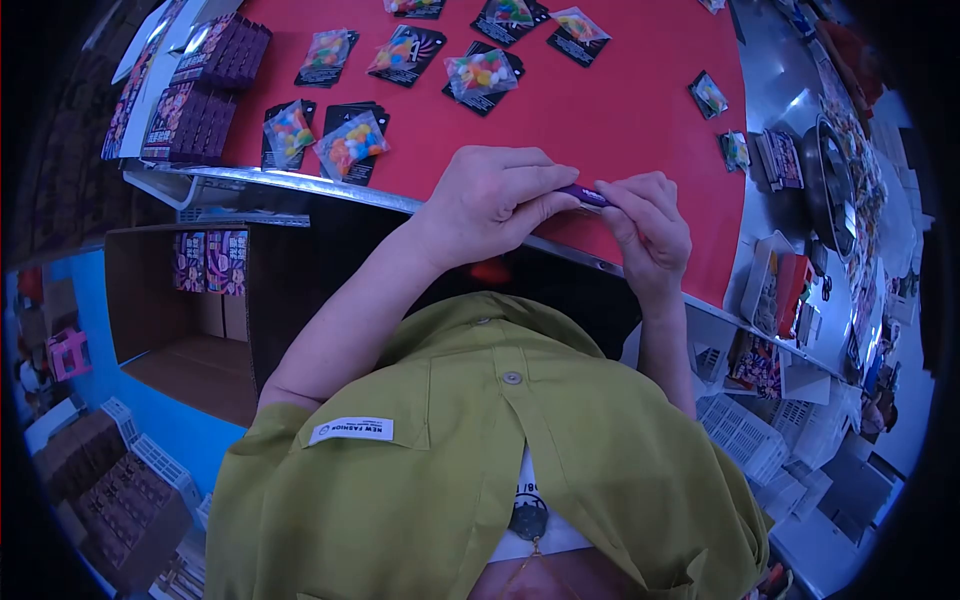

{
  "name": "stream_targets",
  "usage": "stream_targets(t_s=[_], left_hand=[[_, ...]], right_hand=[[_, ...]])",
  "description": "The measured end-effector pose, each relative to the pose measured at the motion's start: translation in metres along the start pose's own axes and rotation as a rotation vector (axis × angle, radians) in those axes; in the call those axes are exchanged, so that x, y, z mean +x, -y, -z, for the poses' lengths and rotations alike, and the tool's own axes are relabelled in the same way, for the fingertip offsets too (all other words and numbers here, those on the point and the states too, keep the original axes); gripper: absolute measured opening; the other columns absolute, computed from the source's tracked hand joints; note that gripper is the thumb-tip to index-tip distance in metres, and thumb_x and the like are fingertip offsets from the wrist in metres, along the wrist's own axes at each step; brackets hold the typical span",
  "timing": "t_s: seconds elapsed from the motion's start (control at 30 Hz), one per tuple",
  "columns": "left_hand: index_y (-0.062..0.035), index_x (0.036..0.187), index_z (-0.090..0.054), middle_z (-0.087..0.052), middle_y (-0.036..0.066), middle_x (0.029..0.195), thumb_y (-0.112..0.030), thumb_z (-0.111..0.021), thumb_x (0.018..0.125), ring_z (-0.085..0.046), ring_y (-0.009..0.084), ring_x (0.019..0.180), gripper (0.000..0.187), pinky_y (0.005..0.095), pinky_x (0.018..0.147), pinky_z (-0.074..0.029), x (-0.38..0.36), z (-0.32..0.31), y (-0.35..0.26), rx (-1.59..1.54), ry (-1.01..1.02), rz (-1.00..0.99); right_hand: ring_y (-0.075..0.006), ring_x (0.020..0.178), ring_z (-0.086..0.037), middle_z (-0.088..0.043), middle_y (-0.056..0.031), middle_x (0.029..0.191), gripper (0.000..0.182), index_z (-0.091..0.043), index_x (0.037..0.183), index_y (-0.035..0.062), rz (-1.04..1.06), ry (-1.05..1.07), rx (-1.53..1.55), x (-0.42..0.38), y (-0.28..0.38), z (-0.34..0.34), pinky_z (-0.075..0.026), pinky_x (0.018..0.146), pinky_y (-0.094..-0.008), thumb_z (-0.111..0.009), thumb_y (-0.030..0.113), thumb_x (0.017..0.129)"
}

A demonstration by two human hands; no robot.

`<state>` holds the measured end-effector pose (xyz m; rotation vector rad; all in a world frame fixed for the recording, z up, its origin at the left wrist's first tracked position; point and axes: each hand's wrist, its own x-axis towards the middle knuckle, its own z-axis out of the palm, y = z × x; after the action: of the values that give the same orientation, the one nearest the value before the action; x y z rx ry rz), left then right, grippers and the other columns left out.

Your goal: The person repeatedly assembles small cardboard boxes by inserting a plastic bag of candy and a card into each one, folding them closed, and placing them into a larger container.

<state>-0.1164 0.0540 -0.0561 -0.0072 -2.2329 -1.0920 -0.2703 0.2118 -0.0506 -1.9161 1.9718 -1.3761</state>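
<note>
My left hand and my right hand meet above the front edge of the red-topped table. Between them is a small, narrow purple box, seen edge-on with pale lettering on its side. My left thumb and fingers pinch one end, and my right thumb and fingers grip the other. My fingers hide part of it. Beyond my hands, a clear bag of coloured pieces lies on a stack of black cards. Several similar bag-and-card sets are spread around it.
Purple printed boxes are stacked at the table's left end. Below stands an open cardboard carton with two printed boxes inside. On the right are a dark round pan, a white bin and white plastic baskets.
</note>
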Motion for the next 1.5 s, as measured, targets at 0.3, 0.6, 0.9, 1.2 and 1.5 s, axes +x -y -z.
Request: stream_targets(t_s=[0.3,0.6,0.9,1.2,1.5], left_hand=[[0.0014,0.107,-0.064,-0.065,0.014,0.096,-0.007,-0.067,0.081,-0.066,0.0278,0.085,0.027,0.0323,0.071,-0.055,-0.011,-0.004,0.012,0.238,-0.012,-0.201],[0.0008,0.111,-0.062,-0.065,0.015,0.103,-0.003,-0.064,0.083,-0.064,0.0281,0.093,0.028,0.0318,0.081,-0.052,-0.019,-0.012,0.005,-0.097,-0.071,-0.038],[0.0018,0.095,-0.064,-0.064,0.014,0.098,0.001,-0.066,0.079,-0.064,0.0272,0.087,0.016,0.0310,0.073,-0.055,-0.019,-0.011,0.007,-0.096,-0.151,-0.126],[0.0076,0.093,-0.060,-0.063,0.020,0.097,0.004,-0.068,0.072,-0.066,0.0317,0.084,0.022,0.0345,0.069,-0.056,-0.018,-0.002,0.011,0.223,-0.090,-0.417],[0.0023,0.093,-0.065,-0.064,0.018,0.104,0.003,-0.064,0.081,-0.065,0.0269,0.095,0.012,0.0307,0.079,-0.054,-0.026,-0.007,0.002,-0.279,-0.100,0.089]], right_hand=[[-0.0225,0.086,-0.059,-0.062,-0.0078,0.103,0.034,-0.064,0.112,0.0077,0.272,-0.047,-0.325,-0.011,-0.012,-0.011,-0.045,0.072,-0.0333,-0.064,0.026,0.084],[-0.0258,0.091,-0.061,-0.065,-0.0128,0.103,0.024,-0.065,0.105,0.0021,0.155,-0.053,-0.036,-0.010,-0.006,-0.017,-0.049,0.077,-0.0324,-0.066,0.003,0.081],[-0.0266,0.097,-0.061,-0.066,-0.0151,0.106,0.022,-0.066,0.102,-0.0005,0.140,-0.053,0.134,-0.009,-0.007,-0.021,-0.049,0.082,-0.0333,-0.066,-0.001,0.080],[-0.0254,0.098,-0.062,-0.067,-0.0148,0.105,0.021,-0.067,0.099,0.0006,0.118,-0.033,0.270,-0.006,-0.005,-0.017,-0.048,0.087,-0.0347,-0.069,0.001,0.078],[-0.0279,0.098,-0.062,-0.068,-0.0136,0.105,0.020,-0.068,0.097,0.0021,-0.053,-0.086,0.536,-0.008,-0.002,-0.026,-0.050,0.083,-0.0348,-0.070,0.003,0.077]])
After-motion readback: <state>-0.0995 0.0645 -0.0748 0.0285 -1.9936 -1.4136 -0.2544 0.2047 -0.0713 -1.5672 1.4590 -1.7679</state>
